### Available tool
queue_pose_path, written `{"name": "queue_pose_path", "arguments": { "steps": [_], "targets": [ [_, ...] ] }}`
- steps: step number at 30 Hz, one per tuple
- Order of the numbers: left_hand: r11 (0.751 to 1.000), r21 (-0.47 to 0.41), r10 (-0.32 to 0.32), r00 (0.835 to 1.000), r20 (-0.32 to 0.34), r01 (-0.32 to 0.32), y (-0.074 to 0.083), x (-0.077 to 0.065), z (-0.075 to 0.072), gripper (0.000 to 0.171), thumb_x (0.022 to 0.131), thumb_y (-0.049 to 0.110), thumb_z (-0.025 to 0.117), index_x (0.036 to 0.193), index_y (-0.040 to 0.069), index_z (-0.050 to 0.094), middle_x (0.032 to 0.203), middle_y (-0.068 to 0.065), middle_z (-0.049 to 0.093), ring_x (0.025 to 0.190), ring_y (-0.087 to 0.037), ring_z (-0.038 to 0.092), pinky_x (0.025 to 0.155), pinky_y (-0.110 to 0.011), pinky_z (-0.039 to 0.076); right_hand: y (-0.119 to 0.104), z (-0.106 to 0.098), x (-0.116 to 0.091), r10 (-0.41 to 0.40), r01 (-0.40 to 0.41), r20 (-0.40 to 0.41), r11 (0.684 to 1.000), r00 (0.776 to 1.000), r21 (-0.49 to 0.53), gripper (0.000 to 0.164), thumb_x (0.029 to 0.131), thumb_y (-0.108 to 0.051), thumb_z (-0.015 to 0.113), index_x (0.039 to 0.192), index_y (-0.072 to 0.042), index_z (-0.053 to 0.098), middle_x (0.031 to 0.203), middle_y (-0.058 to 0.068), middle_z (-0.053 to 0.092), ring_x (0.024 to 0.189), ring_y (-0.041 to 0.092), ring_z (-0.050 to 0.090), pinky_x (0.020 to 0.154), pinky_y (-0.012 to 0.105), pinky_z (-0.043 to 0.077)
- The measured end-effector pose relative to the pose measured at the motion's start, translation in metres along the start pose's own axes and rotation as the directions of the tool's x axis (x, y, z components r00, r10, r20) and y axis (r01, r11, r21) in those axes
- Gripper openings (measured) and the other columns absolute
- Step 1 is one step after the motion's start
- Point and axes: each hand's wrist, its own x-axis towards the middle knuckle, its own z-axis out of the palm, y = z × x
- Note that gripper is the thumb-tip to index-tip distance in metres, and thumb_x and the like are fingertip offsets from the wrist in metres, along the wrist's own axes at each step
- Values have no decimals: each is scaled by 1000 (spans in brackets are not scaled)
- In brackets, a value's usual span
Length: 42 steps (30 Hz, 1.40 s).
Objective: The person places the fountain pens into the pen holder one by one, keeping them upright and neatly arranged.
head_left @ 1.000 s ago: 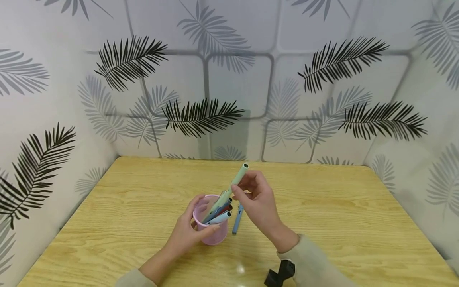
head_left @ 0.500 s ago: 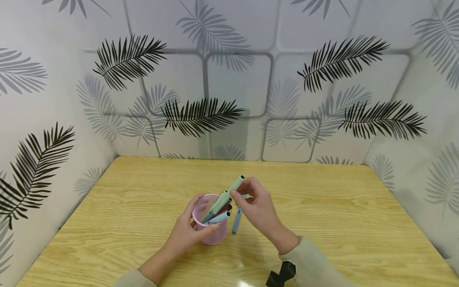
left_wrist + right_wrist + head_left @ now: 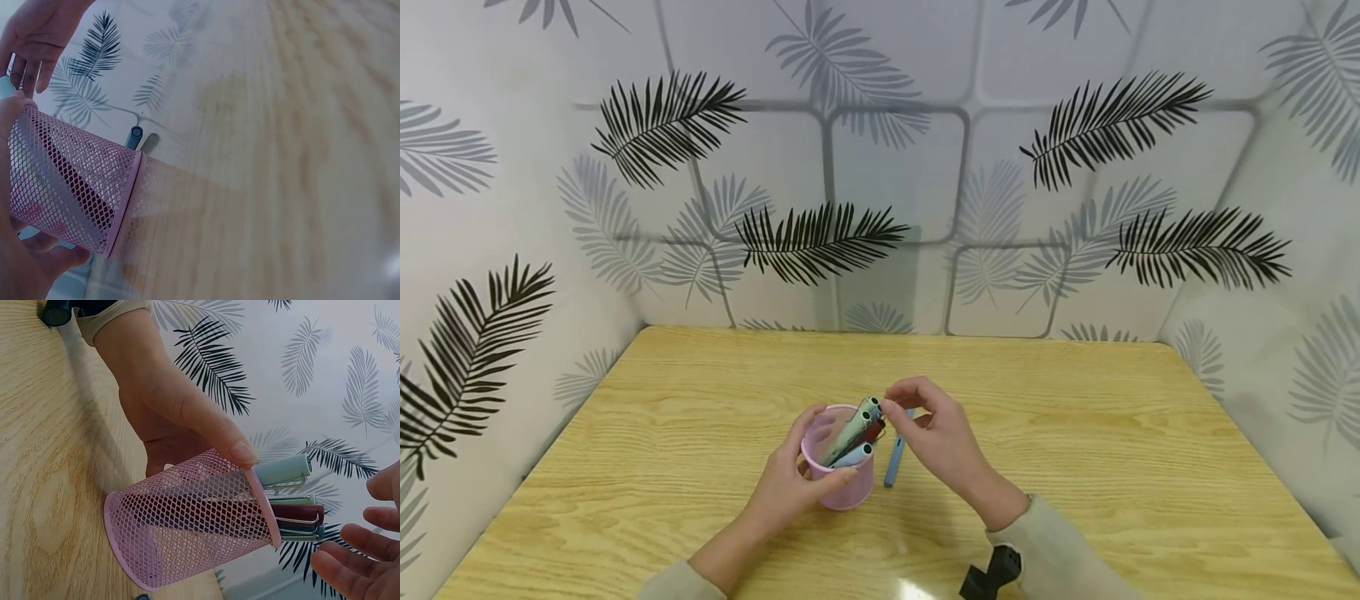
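My left hand [image 3: 790,487] grips a pink mesh pen cup [image 3: 848,492] around its side, thumb near the rim. Several pens lean inside: pale green pens [image 3: 852,433], a dark red pen [image 3: 300,514] and a light blue pen [image 3: 854,456]. Their capped ends stick out over the rim. My right hand [image 3: 943,433] hovers just right of the pen tops with loosely bent fingers; in the right wrist view its fingers [image 3: 340,562] are apart from the pens and hold nothing. Below that hand, a blue pen [image 3: 894,462] lies on the table beside the cup.
The wooden table [image 3: 662,450] has a light yellow grain. Behind it rises a pale wall [image 3: 880,283] with leaf prints. A black wrist device [image 3: 992,573] sits at my right sleeve.
My right hand has lowered a pale green pen into the cup and let go of it; the pen now rests among the others. My left hand keeps its grip on the cup.
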Motion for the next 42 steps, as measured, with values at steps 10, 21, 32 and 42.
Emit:
{"name": "queue_pose_path", "arguments": {
  "steps": [10,21,32,42],
  "targets": [
    [1000,3,-3,1000,-1,3,3,0,0,81,74,27,80,139,33,33,136,-4,45,122,-27,44,93,-49,44,6,-4,-2,30,-31,-16,999,999,-14,12,92,-22,60,101,-15,62,96,-4,62,84,13,58,62,31,52],
    [1000,-4,-2,1000,-9,2,0,0,0,83,73,25,81,139,32,33,136,-4,44,122,-29,44,93,-48,44,19,-7,-1,97,-98,-23,995,995,-7,13,92,-21,60,103,-13,62,94,-1,62,81,17,59,61,27,52],
    [1000,-8,-25,1000,-5,25,2,0,0,83,72,27,81,139,35,33,137,-2,43,121,-29,45,91,-48,45,40,-6,5,154,-154,-11,988,988,-26,11,91,-17,62,101,-11,62,93,3,61,78,21,59,58,26,53],
    [999,-21,-31,1000,2,31,0,0,0,83,72,27,81,139,36,33,137,-3,43,121,-32,45,91,-48,46,54,-5,8,184,-185,-24,980,983,-68,12,90,-17,62,100,-10,61,92,2,61,78,20,57,56,27,53]
  ]
}}
